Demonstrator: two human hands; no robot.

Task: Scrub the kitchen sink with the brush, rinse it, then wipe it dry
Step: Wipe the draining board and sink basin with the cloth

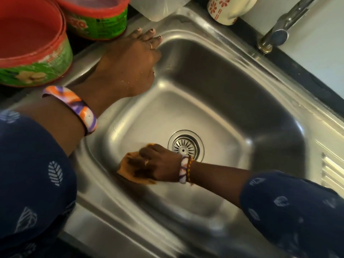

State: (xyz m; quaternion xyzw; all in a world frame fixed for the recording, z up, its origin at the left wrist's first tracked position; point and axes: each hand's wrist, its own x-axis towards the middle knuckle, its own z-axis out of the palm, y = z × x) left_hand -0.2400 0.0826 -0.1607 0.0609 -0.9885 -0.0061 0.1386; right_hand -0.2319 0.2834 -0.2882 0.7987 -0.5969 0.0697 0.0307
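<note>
We see the right hand (158,164) low in the sink (232,86), fingers spread flat and pressing an orange cloth (128,169) onto the basin floor at the near-left corner, just beside the drain (185,146). The fingers are blurred; the cloth shows out past the fingertips and under the palm. The wrist carries a white patterned bangle (183,169) and a thread band next to it, with a dark blue printed sleeve (290,207) behind. Further up, the left hand (130,60) rests on the sink's left rim, fingers straight and loosely apart, holding nothing, fingertips reaching toward the far-left corner. We note a ring on one finger and an orange-purple bangle (74,107) on that forearm. The basin is steel and we cannot tell whether it is wet or dry. Left of the sink on the dark counter stand two red-rimmed green tubs (37,51), one behind the other. At the far edge sits a white cup with a red flower print (227,10), and to the far right the tap base (277,34) stands on the rim.
</note>
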